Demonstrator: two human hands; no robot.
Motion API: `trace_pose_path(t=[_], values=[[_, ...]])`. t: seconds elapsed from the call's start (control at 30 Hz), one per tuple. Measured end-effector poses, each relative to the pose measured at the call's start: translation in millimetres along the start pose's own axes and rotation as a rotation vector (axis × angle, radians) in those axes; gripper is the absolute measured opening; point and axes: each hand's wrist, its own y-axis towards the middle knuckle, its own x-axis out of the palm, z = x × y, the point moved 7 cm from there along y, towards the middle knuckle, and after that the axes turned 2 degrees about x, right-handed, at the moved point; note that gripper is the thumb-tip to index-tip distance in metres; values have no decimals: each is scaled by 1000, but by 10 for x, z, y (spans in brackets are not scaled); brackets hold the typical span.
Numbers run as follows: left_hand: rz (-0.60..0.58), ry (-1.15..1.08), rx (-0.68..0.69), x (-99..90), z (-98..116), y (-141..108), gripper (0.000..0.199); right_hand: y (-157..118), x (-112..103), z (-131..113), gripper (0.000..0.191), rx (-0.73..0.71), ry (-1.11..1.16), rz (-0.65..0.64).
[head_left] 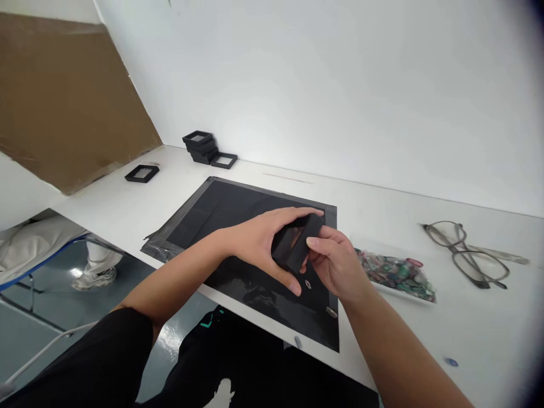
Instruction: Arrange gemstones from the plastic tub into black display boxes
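Note:
A small black frame-like box [293, 241] is held tilted above the black mat [255, 283]. My left hand [266, 238] wraps round its left side, thumb along the lower edge and fingers over the top. At the right side, my right hand [338, 258] pinches the box's edge between thumb and fingers. Part of the box is hidden behind the fingers, and I cannot tell whether it is open. On the mat just below lie a small pale piece [307, 284] and a short silvery piece [331, 312].
To the right sits a white tray of colourful small pieces [395, 275], with eyeglasses [463, 252] beyond. A blue piece [451, 362] and a grey piece [298, 341] lie nearer me. Black frames are stacked [200, 148] by the wall; another frame [142, 173] lies left.

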Motion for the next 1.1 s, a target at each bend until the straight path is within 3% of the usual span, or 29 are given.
trace_pose_path(t=[0.33, 0.57, 0.73, 0.83, 0.97, 1.1], values=[[159, -2, 80, 25, -36, -115, 109, 0, 63, 121, 9, 105, -65, 100], [155, 74, 24, 18, -126, -165, 110, -25, 104, 127, 7, 25, -137, 175], [107, 52, 51, -16, -82, -126, 111, -42, 97, 112, 10, 44, -172, 145], [81, -49, 38, -90, -70, -120, 113, -52, 67, 37, 13, 20, -194, 129], [202, -191, 7, -284, -121, -183, 104, -31, 37, -90, 15, -55, -124, 86], [306, -241, 0, -390, -180, -226, 89, 7, 43, -47, 16, -20, -71, 47]])
